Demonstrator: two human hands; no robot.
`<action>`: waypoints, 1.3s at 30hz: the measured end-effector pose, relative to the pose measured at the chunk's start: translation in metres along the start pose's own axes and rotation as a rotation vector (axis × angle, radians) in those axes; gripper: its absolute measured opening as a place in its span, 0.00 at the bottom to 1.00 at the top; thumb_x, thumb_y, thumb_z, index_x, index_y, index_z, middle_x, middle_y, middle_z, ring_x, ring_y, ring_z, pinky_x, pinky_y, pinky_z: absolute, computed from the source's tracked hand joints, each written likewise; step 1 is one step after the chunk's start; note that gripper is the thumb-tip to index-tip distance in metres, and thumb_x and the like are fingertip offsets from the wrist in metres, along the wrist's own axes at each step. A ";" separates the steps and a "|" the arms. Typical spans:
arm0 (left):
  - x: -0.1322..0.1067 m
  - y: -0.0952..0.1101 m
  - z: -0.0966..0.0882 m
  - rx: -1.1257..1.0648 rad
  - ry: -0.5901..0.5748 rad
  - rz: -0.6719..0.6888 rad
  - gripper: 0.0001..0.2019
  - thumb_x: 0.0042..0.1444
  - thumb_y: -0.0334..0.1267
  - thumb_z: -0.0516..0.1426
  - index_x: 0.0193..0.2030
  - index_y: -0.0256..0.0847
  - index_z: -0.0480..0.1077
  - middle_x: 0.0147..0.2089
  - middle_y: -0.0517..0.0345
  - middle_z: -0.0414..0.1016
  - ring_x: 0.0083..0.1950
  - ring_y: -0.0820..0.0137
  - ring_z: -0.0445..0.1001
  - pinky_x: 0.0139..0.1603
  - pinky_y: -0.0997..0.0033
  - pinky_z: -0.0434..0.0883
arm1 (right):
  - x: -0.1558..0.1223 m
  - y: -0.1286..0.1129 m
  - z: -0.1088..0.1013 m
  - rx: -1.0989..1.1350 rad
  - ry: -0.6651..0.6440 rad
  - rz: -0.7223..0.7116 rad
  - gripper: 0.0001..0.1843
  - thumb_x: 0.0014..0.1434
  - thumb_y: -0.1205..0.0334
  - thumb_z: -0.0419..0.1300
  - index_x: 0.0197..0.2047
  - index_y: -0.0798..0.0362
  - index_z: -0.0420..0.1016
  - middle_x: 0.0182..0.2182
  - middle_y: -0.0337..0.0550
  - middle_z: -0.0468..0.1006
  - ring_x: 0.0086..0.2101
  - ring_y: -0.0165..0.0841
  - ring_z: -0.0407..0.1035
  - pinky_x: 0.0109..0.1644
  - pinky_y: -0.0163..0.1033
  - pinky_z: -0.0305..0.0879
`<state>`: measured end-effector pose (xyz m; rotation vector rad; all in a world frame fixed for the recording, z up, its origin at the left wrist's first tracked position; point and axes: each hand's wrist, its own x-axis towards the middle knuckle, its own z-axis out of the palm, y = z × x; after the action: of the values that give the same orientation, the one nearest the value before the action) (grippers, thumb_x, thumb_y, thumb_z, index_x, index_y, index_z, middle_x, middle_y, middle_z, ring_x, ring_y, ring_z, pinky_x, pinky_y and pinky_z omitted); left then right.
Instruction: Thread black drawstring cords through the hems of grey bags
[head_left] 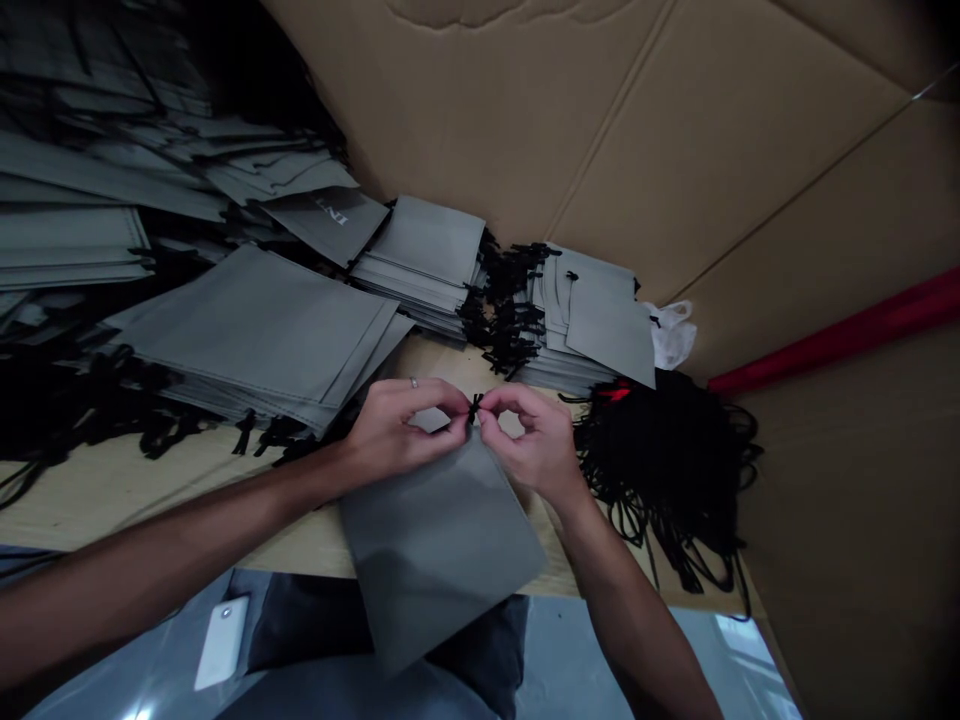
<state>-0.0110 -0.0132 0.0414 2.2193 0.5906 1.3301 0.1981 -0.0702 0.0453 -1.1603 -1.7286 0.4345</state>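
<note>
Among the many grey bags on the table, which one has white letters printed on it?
The grey bag lying tilted at the back, left of the neat middle stack. It alone shows white letters; the bag held by both hands is plain.

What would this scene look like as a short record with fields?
left hand: pinches the grey pouch top
right hand: pinches the black cord
pouch: hangs over the table edge
behind: pouch stacks
right: loose cords
backdrop: cardboard
</note>
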 end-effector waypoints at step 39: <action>-0.003 -0.010 0.008 0.326 0.158 0.398 0.09 0.63 0.26 0.66 0.47 0.39 0.76 0.41 0.58 0.88 0.40 0.72 0.88 0.47 0.79 0.83 | -0.004 0.002 0.010 0.011 0.119 0.003 0.07 0.64 0.67 0.68 0.44 0.46 0.83 0.39 0.40 0.87 0.38 0.35 0.83 0.47 0.42 0.80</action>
<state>-0.0060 -0.0088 0.0300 2.6118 0.4613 1.7233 0.1908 -0.0705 0.0367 -1.1586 -1.6203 0.3694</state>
